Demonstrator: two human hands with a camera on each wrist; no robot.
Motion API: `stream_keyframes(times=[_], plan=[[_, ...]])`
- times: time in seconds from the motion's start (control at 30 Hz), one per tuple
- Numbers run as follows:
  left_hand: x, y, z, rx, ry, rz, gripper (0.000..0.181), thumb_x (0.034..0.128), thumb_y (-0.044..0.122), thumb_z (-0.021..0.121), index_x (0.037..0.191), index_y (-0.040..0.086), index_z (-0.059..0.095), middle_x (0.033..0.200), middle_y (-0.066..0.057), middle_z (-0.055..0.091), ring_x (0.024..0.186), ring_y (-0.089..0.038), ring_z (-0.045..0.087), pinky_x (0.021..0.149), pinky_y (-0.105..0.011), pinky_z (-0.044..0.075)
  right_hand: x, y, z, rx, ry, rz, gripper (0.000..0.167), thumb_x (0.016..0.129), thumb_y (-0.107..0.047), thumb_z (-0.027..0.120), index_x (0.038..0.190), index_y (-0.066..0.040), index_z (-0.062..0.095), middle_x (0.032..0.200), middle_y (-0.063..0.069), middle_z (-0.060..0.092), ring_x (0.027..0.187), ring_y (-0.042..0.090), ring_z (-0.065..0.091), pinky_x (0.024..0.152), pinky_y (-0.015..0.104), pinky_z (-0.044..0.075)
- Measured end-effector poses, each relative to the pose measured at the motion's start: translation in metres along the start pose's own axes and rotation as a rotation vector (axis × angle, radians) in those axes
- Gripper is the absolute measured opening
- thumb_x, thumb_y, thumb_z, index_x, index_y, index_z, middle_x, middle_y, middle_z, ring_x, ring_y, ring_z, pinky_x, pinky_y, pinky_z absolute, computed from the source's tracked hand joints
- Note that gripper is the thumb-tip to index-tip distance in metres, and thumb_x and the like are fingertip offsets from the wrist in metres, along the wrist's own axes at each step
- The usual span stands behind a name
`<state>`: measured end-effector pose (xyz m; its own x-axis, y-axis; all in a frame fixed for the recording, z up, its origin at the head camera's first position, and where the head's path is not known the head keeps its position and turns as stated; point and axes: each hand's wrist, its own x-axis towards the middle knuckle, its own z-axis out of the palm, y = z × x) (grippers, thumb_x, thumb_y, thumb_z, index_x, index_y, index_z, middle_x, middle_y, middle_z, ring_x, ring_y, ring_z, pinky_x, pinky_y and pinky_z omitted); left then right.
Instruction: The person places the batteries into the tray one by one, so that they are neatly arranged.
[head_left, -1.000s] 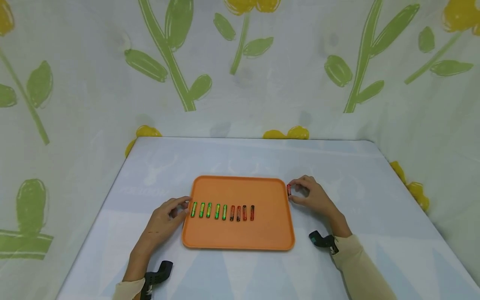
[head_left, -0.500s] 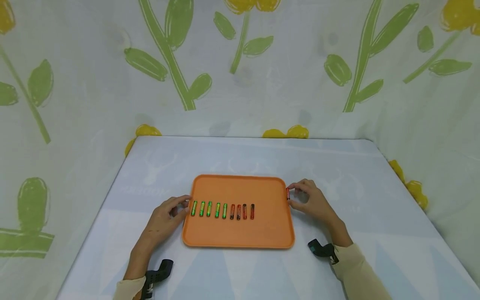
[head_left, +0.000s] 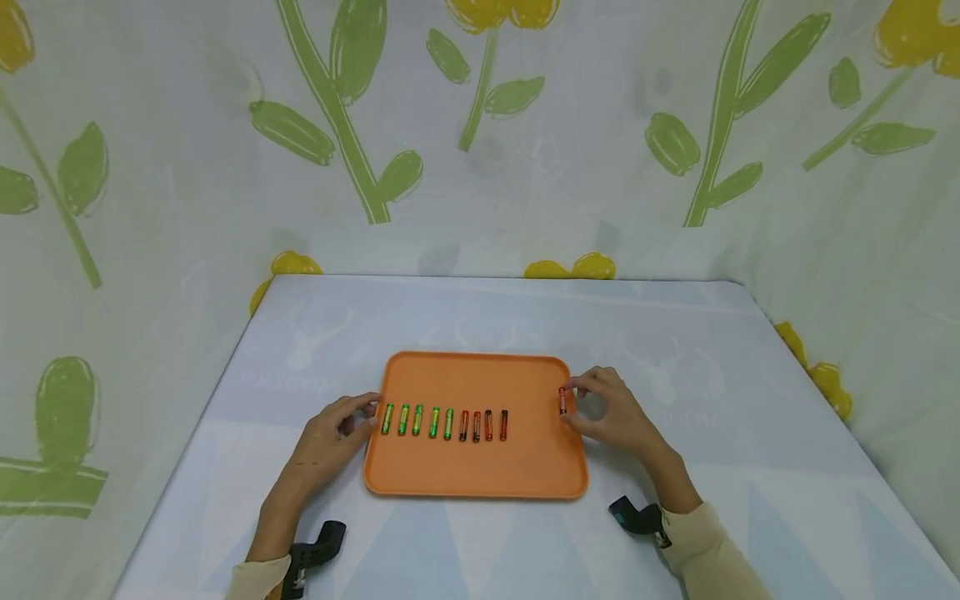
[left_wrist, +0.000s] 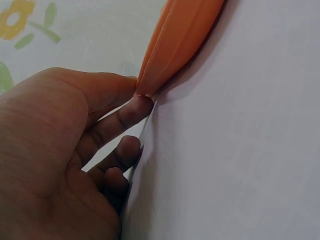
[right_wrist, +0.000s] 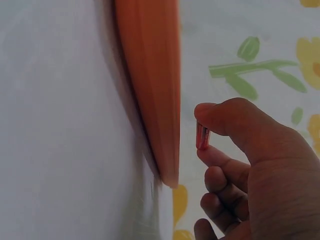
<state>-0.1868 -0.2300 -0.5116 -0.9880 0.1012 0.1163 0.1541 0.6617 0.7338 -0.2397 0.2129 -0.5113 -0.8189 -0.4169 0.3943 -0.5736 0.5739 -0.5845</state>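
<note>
An orange tray [head_left: 472,471] lies on the table, with a row of green batteries [head_left: 417,420] and red-and-black batteries [head_left: 476,427] standing side by side across its middle. At its left edge, my left hand [head_left: 326,446] holds the rim between thumb and forefinger; the left wrist view shows the fingertips [left_wrist: 137,105] against the tray's side. Over the right rim, my right hand [head_left: 611,412] pinches another red battery [right_wrist: 202,136] end to end between thumb and forefinger. The right wrist view shows this battery raised beside the tray's side, its other fingers loosely curled.
A pale patterned table [head_left: 480,550] surrounds the tray. Behind and beside it hangs a white cloth [head_left: 570,183] printed with green stems and yellow flowers. Black wrist cameras [head_left: 318,546] are strapped on both forearms.
My right hand has moved left with the red battery, from just outside the tray's right edge to above its inner right side. My left hand and the row of batteries stay in place.
</note>
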Motion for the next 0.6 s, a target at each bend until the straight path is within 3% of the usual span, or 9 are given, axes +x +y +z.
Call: stream_keyframes(times=[0.2, 0.6], plan=[[0.0, -0.001, 0.0, 0.002, -0.002, -0.001, 0.037, 0.0976, 0.019, 0.068, 0.134, 0.017, 0.064, 0.106, 0.002, 0.063, 0.083, -0.016, 0.049, 0.069, -0.031, 0.041, 0.001, -0.004, 0.005, 0.017, -0.012, -0.049, 0.04, 0.075, -0.015, 0.089, 0.111, -0.016, 0.071, 0.097, -0.007, 0.054, 0.095, 0.02, 0.043, 0.082, 0.042, 0.03], [0.0, -0.002, 0.0, 0.005, -0.006, 0.012, 0.038, 0.0977, 0.019, 0.068, 0.135, 0.018, 0.063, 0.107, 0.004, 0.063, 0.082, -0.015, 0.048, 0.069, -0.03, 0.041, 0.005, -0.023, 0.017, -0.024, -0.087, -0.032, 0.04, 0.077, -0.024, 0.088, 0.111, -0.018, 0.07, 0.098, -0.002, 0.055, 0.097, 0.014, 0.041, 0.086, 0.044, 0.03]])
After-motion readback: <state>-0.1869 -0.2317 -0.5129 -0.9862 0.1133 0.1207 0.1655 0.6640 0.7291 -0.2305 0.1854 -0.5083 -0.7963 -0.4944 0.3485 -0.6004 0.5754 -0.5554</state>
